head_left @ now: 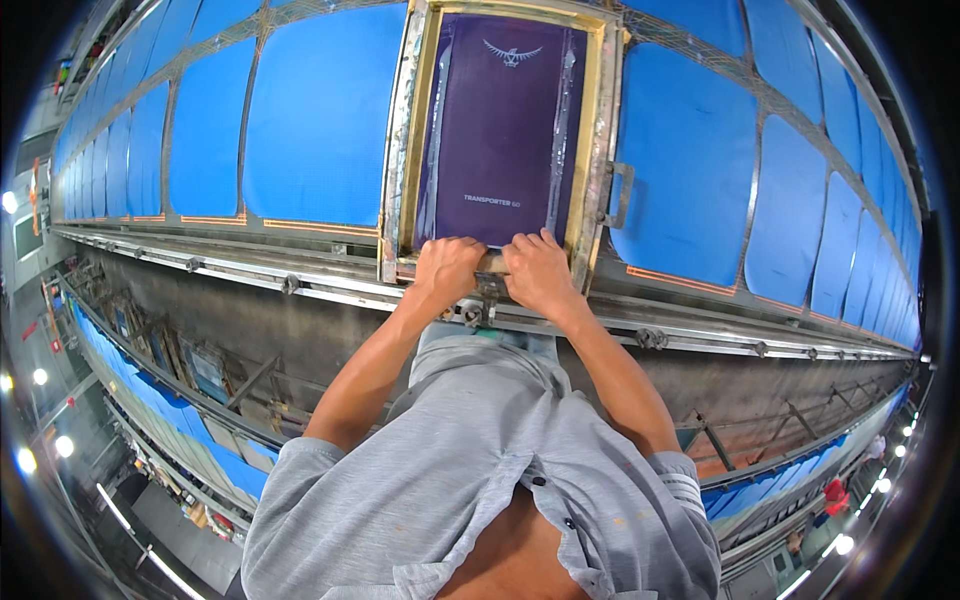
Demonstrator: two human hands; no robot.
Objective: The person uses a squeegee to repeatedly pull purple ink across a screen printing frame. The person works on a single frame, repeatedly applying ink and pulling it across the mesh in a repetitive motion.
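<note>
A screen printing frame (608, 120) lies on the long table ahead of me, its edges worn and yellowish. Its dark purple mesh panel (500, 130) bears a pale winged emblem near the far end and small lettering near me. Shiny tape strips run down both long sides. My left hand (448, 268) curls over the near edge of the frame, left of its middle. Just to the right, my right hand (540, 268) is closed on the same edge, thumb side toward the left hand. The fingertips are partly hidden.
Blue fabric panels (320, 120) lie in rows on the table to both sides of the frame. A metal rail (240, 272) with small clamps runs along the table's near edge. A metal handle (620, 195) juts from the frame's right side. Another table with blue panels (225, 455) stands behind me.
</note>
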